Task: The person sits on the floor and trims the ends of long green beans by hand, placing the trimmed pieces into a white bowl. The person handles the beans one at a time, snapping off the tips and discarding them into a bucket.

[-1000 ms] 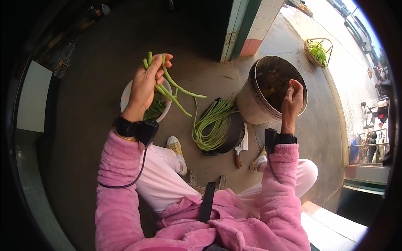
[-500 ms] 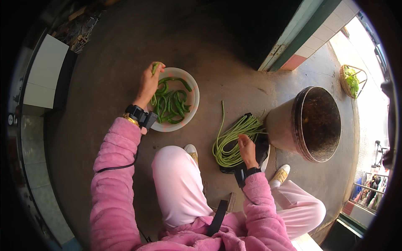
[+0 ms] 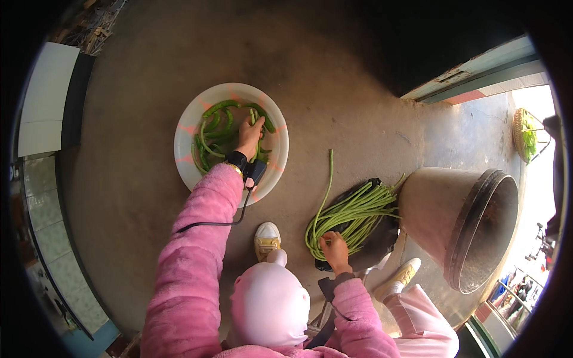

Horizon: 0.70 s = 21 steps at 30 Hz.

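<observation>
My left hand (image 3: 249, 134) is inside a white basin (image 3: 182, 143) with orange-red marks, its fingers closed around light green long beans (image 3: 254, 114). Several long green peppers (image 3: 222, 132) lie in the basin around that hand. To the right, a bundle of long beans (image 3: 358, 216) rests on a black plastic bag (image 3: 382, 238), with one bean sticking out toward the far side. My right hand (image 3: 335, 250) is at the bundle's near left bend, fingertips pinched on the beans. How many it grips is hidden.
A large pale bucket (image 3: 436, 209) with a dark, dirty inside leans on its side right of the bundle. Farther right stands a basket of leafy greens (image 3: 526, 136). A pale cabinet (image 3: 48, 98) borders the left. My shoes (image 3: 267, 238) are close to the basin and bag.
My left hand has gone from the basin's left rim down into its middle with the beans. My right hand has lowered to the bundle's near left bend. The whole view has shifted.
</observation>
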Tool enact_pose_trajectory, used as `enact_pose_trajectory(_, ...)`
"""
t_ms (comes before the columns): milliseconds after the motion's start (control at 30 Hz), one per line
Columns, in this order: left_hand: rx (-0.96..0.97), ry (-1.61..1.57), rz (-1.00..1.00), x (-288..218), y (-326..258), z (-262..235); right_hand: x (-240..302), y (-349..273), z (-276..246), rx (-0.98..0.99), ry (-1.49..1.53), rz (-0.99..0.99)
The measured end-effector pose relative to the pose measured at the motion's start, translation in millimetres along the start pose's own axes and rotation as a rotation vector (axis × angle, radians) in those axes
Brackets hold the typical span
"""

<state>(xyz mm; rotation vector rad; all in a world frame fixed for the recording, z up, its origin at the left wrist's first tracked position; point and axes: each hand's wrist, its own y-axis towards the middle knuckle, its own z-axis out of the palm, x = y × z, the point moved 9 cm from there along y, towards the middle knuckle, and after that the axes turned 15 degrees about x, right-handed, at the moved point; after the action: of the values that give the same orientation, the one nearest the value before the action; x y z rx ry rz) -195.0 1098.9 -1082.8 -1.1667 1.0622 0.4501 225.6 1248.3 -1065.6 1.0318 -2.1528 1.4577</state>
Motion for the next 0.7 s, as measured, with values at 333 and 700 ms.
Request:
enact_pose_trajectory(333,0.145,0.704,0.015,-35.4,-19.9,2.9,21.2,-12.7,-5.5,-0.156,-0.056,0.028)
enact_pose_trajectory(700,0.493,0.429,-0.016,-176.2,-150.7,72.3,29.7,-52.4,-20.8,0.129,0.294,-0.105)
